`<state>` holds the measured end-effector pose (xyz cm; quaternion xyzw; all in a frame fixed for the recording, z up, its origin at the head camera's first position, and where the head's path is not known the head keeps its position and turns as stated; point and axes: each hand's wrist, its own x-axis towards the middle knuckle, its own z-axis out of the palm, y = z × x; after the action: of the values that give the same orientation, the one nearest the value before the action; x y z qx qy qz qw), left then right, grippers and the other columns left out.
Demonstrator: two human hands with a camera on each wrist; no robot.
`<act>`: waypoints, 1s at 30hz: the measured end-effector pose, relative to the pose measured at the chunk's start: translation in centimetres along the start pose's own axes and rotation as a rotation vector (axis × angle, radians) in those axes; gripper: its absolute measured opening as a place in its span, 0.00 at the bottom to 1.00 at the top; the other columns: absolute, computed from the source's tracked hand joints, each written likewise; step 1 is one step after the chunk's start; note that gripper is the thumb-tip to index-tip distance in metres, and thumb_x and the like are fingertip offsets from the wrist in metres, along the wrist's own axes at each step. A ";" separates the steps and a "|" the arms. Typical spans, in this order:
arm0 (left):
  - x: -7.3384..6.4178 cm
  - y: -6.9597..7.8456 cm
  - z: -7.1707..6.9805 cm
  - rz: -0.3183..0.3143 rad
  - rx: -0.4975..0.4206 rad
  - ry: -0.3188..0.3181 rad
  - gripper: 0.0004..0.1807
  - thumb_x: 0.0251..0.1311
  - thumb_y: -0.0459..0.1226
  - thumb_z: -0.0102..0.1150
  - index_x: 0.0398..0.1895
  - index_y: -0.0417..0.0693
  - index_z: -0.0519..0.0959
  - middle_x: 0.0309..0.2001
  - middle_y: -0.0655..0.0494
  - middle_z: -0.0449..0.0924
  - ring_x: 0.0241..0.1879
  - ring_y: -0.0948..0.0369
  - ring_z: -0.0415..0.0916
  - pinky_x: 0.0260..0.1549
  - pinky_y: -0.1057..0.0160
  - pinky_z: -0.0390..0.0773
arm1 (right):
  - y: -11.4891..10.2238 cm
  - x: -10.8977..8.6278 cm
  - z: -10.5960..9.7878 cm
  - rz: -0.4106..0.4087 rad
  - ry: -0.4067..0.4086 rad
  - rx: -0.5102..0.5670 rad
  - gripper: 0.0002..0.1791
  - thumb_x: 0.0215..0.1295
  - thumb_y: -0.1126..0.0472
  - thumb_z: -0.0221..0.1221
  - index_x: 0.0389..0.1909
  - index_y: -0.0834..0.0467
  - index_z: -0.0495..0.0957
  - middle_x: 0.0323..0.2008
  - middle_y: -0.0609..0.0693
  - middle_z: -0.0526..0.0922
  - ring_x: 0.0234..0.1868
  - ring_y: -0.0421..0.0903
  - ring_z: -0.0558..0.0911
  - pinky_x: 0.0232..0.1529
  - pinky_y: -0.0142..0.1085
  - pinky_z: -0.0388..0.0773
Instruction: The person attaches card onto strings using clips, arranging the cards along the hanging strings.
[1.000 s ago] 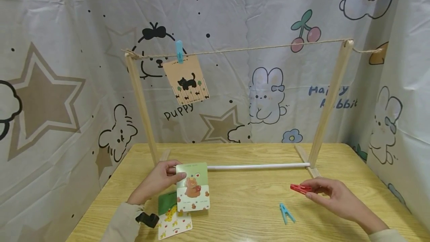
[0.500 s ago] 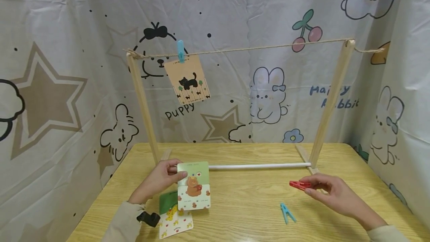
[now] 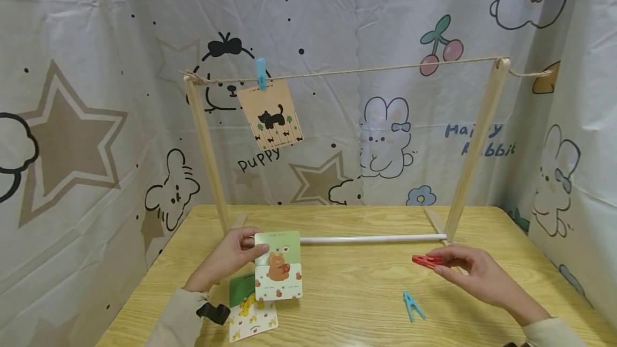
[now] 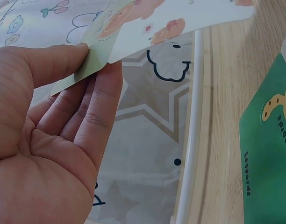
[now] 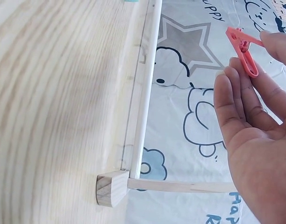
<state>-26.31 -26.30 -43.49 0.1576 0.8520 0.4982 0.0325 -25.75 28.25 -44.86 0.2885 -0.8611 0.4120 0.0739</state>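
My left hand point(image 3: 236, 256) pinches a green and white bear card point(image 3: 278, 274) at its left edge, thumb on the printed face and fingers behind, as the left wrist view shows. The card is upright and partly overlaps a green leopard card point(image 3: 253, 317) lying on the table. On the right, my right hand point(image 3: 474, 277) holds a red clothespin point(image 3: 427, 261) between thumb and fingers; in the right wrist view the clothespin point(image 5: 243, 51) has its legs spread around the spring. Below that hand a blue clothespin point(image 3: 412, 306) lies on the table.
A twine line point(image 3: 356, 70) runs between two wooden posts point(image 3: 477, 149). From its left part a peach cat card point(image 3: 271, 114) hangs by a blue clothespin point(image 3: 261, 74). A white rod point(image 3: 371, 239) joins the posts low down, above the wooden table point(image 3: 347, 283). Patterned cloth hangs behind.
My right hand has risen slightly and shifted a little left with the red clothespin. The left hand and bear card have barely moved.
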 end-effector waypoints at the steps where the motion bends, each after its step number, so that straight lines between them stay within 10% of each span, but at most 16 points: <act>1: 0.0 0.0 0.0 0.004 -0.003 -0.003 0.32 0.71 0.45 0.65 0.67 0.31 0.71 0.33 0.52 0.87 0.39 0.58 0.84 0.42 0.50 0.84 | -0.1 0.1 0.0 0.001 0.000 -0.001 0.12 0.69 0.65 0.67 0.52 0.53 0.85 0.42 0.44 0.86 0.39 0.37 0.83 0.40 0.29 0.81; 14: 0.2 0.3 0.1 0.050 0.000 -0.003 0.22 0.70 0.42 0.66 0.57 0.35 0.77 0.18 0.62 0.56 0.20 0.67 0.58 0.22 0.66 0.63 | -0.3 0.7 0.0 -0.038 0.010 0.018 0.13 0.70 0.67 0.66 0.53 0.55 0.85 0.43 0.45 0.86 0.39 0.37 0.83 0.41 0.28 0.81; 30: 0.6 0.6 0.1 0.020 0.004 0.006 0.20 0.70 0.47 0.65 0.52 0.41 0.78 0.22 0.58 0.74 0.28 0.63 0.75 0.33 0.61 0.78 | -0.7 1.5 0.3 -0.051 0.029 0.025 0.13 0.70 0.67 0.66 0.53 0.55 0.85 0.44 0.47 0.86 0.39 0.37 0.83 0.42 0.27 0.81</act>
<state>-26.68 -25.73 -42.99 0.1645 0.8514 0.4974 0.0248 -26.60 27.04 -44.01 0.3051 -0.8472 0.4249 0.0934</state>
